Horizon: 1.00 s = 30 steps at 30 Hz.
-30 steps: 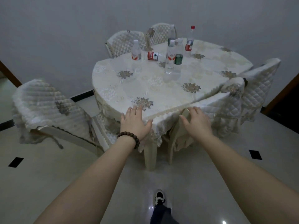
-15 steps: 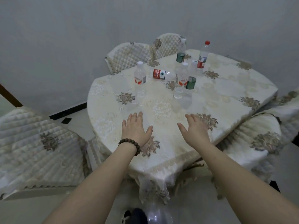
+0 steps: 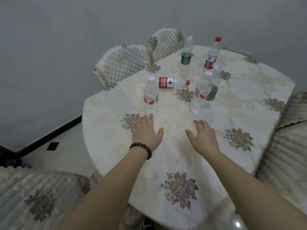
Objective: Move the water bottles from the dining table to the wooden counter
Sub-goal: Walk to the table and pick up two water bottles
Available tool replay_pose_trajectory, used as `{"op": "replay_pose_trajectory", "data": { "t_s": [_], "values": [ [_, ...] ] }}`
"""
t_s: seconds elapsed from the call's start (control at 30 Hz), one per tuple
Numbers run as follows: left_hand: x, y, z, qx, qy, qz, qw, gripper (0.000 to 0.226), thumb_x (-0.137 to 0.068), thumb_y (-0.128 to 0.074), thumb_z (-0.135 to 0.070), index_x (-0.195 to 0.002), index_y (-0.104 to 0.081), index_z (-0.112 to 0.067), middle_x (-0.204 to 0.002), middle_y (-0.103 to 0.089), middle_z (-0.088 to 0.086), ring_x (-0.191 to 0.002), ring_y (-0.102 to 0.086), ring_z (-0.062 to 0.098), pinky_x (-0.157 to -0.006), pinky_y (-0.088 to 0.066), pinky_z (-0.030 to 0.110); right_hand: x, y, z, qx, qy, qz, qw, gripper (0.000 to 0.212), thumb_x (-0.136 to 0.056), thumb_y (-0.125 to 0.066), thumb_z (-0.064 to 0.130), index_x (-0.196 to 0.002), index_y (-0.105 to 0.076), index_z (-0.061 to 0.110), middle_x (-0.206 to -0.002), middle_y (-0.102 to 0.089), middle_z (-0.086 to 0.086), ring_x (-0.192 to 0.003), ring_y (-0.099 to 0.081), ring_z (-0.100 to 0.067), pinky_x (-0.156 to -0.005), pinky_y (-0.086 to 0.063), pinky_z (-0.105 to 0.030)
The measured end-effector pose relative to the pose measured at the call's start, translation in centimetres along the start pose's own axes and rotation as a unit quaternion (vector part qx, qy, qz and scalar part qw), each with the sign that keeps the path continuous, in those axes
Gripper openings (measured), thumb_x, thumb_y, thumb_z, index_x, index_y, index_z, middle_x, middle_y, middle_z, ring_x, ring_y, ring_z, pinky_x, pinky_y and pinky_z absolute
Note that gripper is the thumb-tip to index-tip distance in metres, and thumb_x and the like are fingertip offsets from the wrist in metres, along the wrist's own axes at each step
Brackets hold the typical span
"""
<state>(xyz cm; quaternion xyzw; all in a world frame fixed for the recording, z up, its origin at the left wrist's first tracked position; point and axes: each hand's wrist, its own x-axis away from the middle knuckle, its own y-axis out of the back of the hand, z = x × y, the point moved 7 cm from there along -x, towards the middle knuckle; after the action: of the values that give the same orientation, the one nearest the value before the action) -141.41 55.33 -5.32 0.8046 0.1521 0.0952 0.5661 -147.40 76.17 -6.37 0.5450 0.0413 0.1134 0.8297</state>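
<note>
Several clear water bottles stand on the dining table (image 3: pixel 106 135), which has a cream floral cloth. A white-capped bottle with an orange label (image 3: pixel 150 92) stands nearest my left hand (image 3: pixel 146 131). A red-labelled bottle (image 3: pixel 172 82) lies on its side behind it. Another white-capped bottle (image 3: pixel 203 92) stands just beyond my right hand (image 3: pixel 203 135), with a green-labelled one (image 3: pixel 215 87) close behind. Farther back stand a green-labelled bottle (image 3: pixel 186 51) and a red-capped bottle (image 3: pixel 212 53). Both hands hover over the cloth with fingers straight, holding nothing. The wooden counter is out of view.
Quilted chairs surround the table: two at the far side (image 3: pixel 126 63), one at the near left (image 3: pixel 38 196), one at the right (image 3: pixel 287 146). A grey wall runs behind, with tiled floor (image 3: pixel 61 151) at the left.
I have come closer to the table and both hands have moved forward over the cloth, from its near edge to just short of the nearest bottles. The bottles have not moved.
</note>
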Motion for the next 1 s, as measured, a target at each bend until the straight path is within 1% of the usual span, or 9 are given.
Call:
{"op": "replay_pose_trajectory", "data": {
  "t_s": [0.1, 0.2, 0.3, 0.5, 0.6, 0.67, 0.77, 0.87, 1.0],
  "values": [
    [-2.6, -0.1, 1.4, 0.032, -0.003, -0.014, 0.999, 0.072, -0.09, -0.044, -0.053, -0.149, -0.023, -0.016, -0.152, -0.03, 0.007, -0.142, -0.022, 0.024, -0.115, -0.018, 0.045, -1.3, -0.9, 0.6, -0.007, -0.022, -0.005, 1.0, 0.061, -0.096, -0.042, 0.047, -0.145, -0.034, 0.013, -0.154, -0.03, -0.01, -0.146, -0.017, -0.023, -0.118, -0.014, -0.048],
    [-4.9, -0.2, 2.6, 0.133, 0.049, -0.019, 0.99, 0.084, -0.085, -0.053, -0.056, -0.149, -0.021, -0.012, -0.152, -0.029, 0.007, -0.14, -0.027, 0.023, -0.114, -0.025, 0.042, -2.5, -1.2, 0.7, -0.014, -0.039, -0.016, 0.999, 0.061, -0.095, -0.044, 0.047, -0.145, -0.035, 0.012, -0.153, -0.032, -0.011, -0.145, -0.02, -0.024, -0.118, -0.015, -0.048],
    [-7.3, -0.2, 3.2, 0.256, 0.112, -0.03, 0.96, 0.097, -0.079, -0.066, -0.054, -0.15, -0.015, -0.013, -0.155, -0.023, 0.007, -0.141, -0.026, 0.024, -0.11, -0.028, 0.041, -3.5, -1.2, 0.7, -0.027, -0.049, -0.022, 0.998, 0.061, -0.095, -0.046, 0.044, -0.144, -0.036, 0.01, -0.152, -0.032, -0.012, -0.144, -0.022, -0.025, -0.117, -0.014, -0.047],
    [-11.9, -1.2, 2.4, 0.377, 0.134, -0.056, 0.915, 0.11, -0.07, -0.08, -0.041, -0.151, -0.007, -0.023, -0.155, -0.021, 0.003, -0.141, -0.027, 0.021, -0.109, -0.03, 0.041, -5.1, -1.1, -0.3, -0.062, -0.067, -0.021, 0.996, 0.061, -0.095, -0.048, 0.042, -0.145, -0.034, 0.011, -0.153, -0.031, -0.011, -0.144, -0.022, -0.024, -0.118, -0.019, -0.045],
    [-13.5, -1.9, 2.6, 0.401, 0.147, -0.062, 0.902, 0.103, -0.071, -0.081, -0.035, -0.149, -0.014, -0.026, -0.147, -0.039, 0.003, -0.132, -0.042, 0.021, -0.102, -0.038, 0.038, -5.9, -1.2, -1.0, -0.076, -0.072, -0.02, 0.994, 0.063, -0.094, -0.05, 0.042, -0.146, -0.032, 0.011, -0.153, -0.03, -0.01, -0.144, -0.022, -0.023, -0.118, -0.02, -0.044],
    [-13.8, -2.0, 2.8, 0.415, 0.148, -0.078, 0.895, 0.083, -0.074, -0.08, -0.031, -0.141, -0.032, -0.021, -0.133, -0.052, 0.002, -0.121, -0.052, 0.02, -0.092, -0.042, 0.027, -6.6, -1.2, -1.6, -0.086, -0.076, -0.017, 0.993, 0.065, -0.093, -0.051, 0.043, -0.146, -0.032, 0.01, -0.153, -0.031, -0.01, -0.144, -0.022, -0.023, -0.117, -0.021, -0.042],
    [-13.9, -1.6, 2.5, 0.4, 0.123, -0.094, 0.903, 0.056, -0.073, -0.079, -0.029, -0.12, -0.05, -0.02, -0.115, -0.061, -0.001, -0.101, -0.058, 0.015, -0.082, -0.043, 0.022, -7.7, -0.8, -2.3, -0.109, -0.084, -0.027, 0.99, 0.071, -0.09, -0.056, 0.045, -0.146, -0.031, 0.009, -0.153, -0.032, -0.009, -0.143, -0.025, -0.023, -0.117, -0.023, -0.039],
    [-14.2, -1.1, 1.6, 0.392, 0.096, -0.103, 0.909, 0.053, -0.072, -0.08, -0.031, -0.116, -0.052, -0.022, -0.11, -0.062, -0.004, -0.095, -0.057, 0.01, -0.079, -0.044, 0.021, -9.6, 0.1, -3.2, -0.153, -0.106, -0.05, 0.981, 0.081, -0.086, -0.061, 0.049, -0.148, -0.026, 0.012, -0.153, -0.031, -0.008, -0.141, -0.028, -0.023, -0.114, -0.027, -0.037],
    [-14.9, -0.8, 0.4, 0.379, 0.068, -0.112, 0.916, 0.056, -0.069, -0.081, -0.038, -0.115, -0.051, -0.025, -0.11, -0.062, -0.006, -0.099, -0.059, 0.011, -0.081, -0.049, 0.027, -13.0, 1.9, -4.1, -0.243, -0.144, -0.125, 0.951, 0.095, -0.075, -0.072, 0.052, -0.149, -0.022, 0.018, -0.148, -0.033, -0.008, -0.135, -0.036, -0.025, -0.107, -0.038, -0.041]
  ]
}}
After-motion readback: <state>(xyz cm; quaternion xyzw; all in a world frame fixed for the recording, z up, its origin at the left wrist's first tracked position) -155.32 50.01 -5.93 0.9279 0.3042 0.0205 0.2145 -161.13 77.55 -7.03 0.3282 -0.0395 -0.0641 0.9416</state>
